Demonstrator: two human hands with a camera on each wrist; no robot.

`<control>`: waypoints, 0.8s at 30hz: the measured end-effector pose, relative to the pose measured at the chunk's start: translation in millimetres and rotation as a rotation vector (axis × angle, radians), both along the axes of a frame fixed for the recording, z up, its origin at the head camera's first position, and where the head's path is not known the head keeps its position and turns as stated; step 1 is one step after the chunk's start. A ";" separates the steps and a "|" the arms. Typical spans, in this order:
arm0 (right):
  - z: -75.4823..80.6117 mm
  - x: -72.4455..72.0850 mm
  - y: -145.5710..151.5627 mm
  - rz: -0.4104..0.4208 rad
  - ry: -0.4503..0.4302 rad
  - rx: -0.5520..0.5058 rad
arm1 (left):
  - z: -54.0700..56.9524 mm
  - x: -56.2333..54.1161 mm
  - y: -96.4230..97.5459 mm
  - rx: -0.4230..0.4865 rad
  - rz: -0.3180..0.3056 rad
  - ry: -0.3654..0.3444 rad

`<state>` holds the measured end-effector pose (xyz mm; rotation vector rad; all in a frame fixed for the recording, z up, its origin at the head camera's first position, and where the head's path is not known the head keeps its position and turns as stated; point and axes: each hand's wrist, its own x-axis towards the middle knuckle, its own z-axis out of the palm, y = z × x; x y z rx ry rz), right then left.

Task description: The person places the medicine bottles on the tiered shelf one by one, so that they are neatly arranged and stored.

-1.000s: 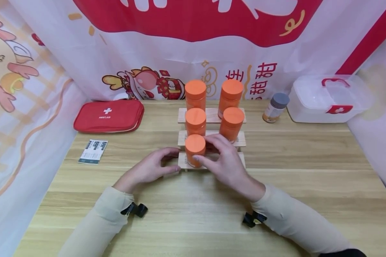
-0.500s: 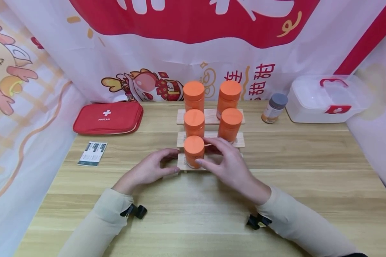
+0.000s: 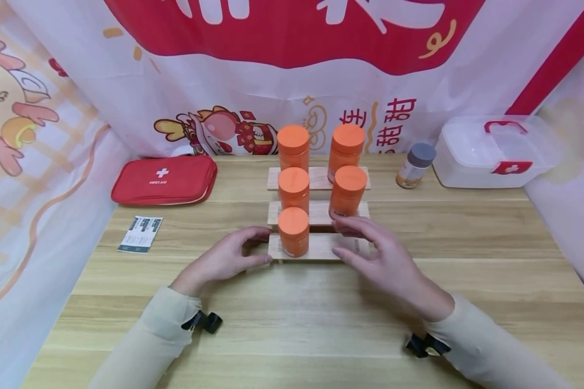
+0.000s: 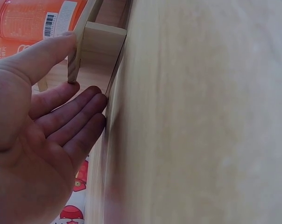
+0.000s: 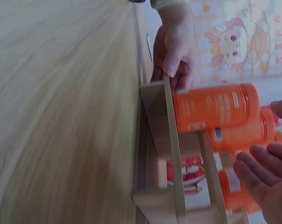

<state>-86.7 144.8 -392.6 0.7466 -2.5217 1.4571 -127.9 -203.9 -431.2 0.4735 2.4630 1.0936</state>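
A three-step wooden rack (image 3: 323, 248) stands in the middle of the table, with orange jars on its steps. My left hand (image 3: 224, 254) holds the left end of the lowest step; in the left wrist view its thumb (image 4: 52, 51) and index finger pinch the board's edges. One orange jar (image 3: 294, 235) stands upright on the left of that step. Two more, a left jar (image 3: 294, 189) and a right jar (image 3: 347, 193), are on the middle step. My right hand (image 3: 386, 262) hovers at the lowest step's right side, fingers apart, with nothing in its grasp.
Two orange jars, one of them the back left jar (image 3: 293, 148), stand on the top step. A grey-capped bottle (image 3: 415, 166) and a clear-lidded first-aid box (image 3: 486, 156) are at the back right. A red first-aid pouch (image 3: 164, 181) and a printed card (image 3: 140, 234) lie left.
My right hand has let go of the front orange jar and moved right along the lowest step. The jar stays on the step; my left hand keeps its place at the rack's end.
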 end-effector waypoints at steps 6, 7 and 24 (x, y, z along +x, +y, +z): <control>-3.9 -1.3 23.7 -0.035 0.019 -0.044 | -0.5 -1.0 -0.7 0.005 0.007 -0.017; -5.1 -2.3 27.7 -0.035 0.034 -0.062 | -0.7 -1.2 -0.6 0.007 0.005 -0.016; -9.4 -30.6 86.6 -0.292 -0.014 -0.158 | -1.0 -1.2 -0.7 0.002 -0.002 0.004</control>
